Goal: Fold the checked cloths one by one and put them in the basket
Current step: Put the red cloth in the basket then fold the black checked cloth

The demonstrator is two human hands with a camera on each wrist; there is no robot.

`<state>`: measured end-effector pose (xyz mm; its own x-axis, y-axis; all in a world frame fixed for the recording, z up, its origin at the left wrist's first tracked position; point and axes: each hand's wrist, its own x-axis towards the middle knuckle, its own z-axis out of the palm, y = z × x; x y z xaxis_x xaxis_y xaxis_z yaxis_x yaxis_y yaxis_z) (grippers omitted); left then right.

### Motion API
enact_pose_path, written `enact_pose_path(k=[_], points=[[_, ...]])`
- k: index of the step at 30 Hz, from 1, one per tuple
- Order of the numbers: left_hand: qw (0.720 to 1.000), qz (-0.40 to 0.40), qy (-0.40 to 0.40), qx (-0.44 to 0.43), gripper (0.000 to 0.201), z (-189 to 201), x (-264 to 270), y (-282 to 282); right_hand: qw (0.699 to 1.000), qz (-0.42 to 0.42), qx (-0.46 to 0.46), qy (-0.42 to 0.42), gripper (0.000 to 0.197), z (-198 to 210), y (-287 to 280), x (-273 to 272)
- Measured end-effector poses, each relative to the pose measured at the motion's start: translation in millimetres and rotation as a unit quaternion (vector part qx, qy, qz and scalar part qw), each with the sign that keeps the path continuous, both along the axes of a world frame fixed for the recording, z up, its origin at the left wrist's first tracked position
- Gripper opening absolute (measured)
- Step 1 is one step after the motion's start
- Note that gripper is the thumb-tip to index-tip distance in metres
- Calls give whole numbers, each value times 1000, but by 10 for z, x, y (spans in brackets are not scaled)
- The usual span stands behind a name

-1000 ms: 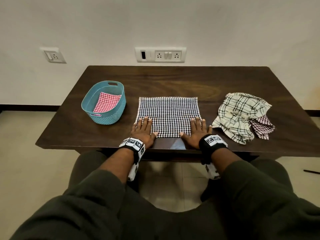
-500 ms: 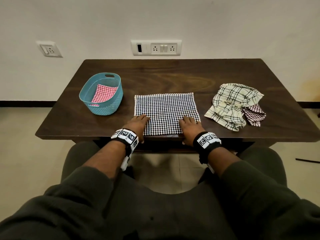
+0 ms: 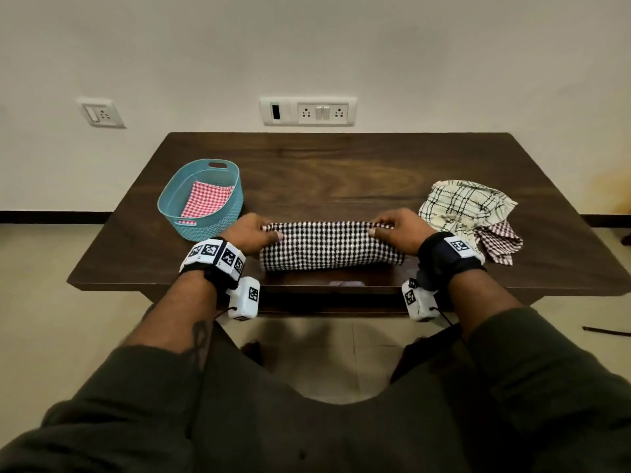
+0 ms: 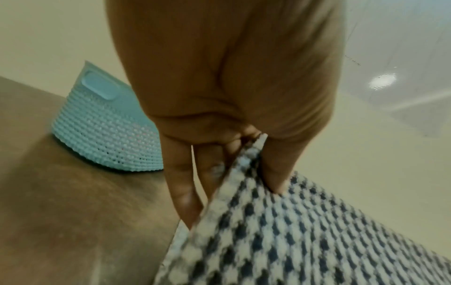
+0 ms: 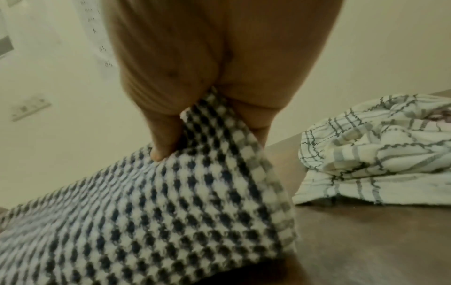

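A person sits at a dark wooden table (image 3: 341, 172), folding a black-and-white checked cloth (image 3: 327, 244) that lies just in front of them, its long axis running left to right. The left hand (image 3: 251, 232) pinches one lifted corner between thumb and fingers; the right hand (image 3: 399, 230) pinches the other, so the near edge arches over toward the far side. A teal basket (image 3: 205, 227) (a folded red checked cloth (image 3: 205, 199) already inside) stands just beside the left hand, the nearer one for the drop. A crumpled heap of cloths (image 3: 467, 213) lies near the right hand. Bare tabletop beyond the cloth leaves room to lay the fold down; the table's front edge sits close behind it.
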<state>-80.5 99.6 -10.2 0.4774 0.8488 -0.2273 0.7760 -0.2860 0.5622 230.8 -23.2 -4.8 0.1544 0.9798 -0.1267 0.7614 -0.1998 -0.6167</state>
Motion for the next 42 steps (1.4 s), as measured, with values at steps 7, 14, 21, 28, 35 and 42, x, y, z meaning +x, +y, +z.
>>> enact_pose_path(k=[7, 14, 21, 28, 35, 42], points=[[989, 110, 100, -2, 32, -400, 155, 301, 990, -119, -64, -32, 16, -337, 428, 171], [982, 164, 98, 17, 33, -668, 227, 368, 972, -193, -84, -107, 18, -552, 590, 140], [975, 180, 131, 14, 39, -646, 339, 321, 965, -204, -91, -137, 18, -564, 591, 121], [961, 221, 138, 92, 49, -470, 497, 172, 964, -119, -31, -236, 48, -449, 611, -161], [960, -119, 204, 150, 63, -769, 807, -229, 960, 101, -131, -226, 70, -858, 508, -862], [952, -93, 243, 163, 83, -985, 358, -168, 944, 34, -172, -279, 103, -953, 284, -211]])
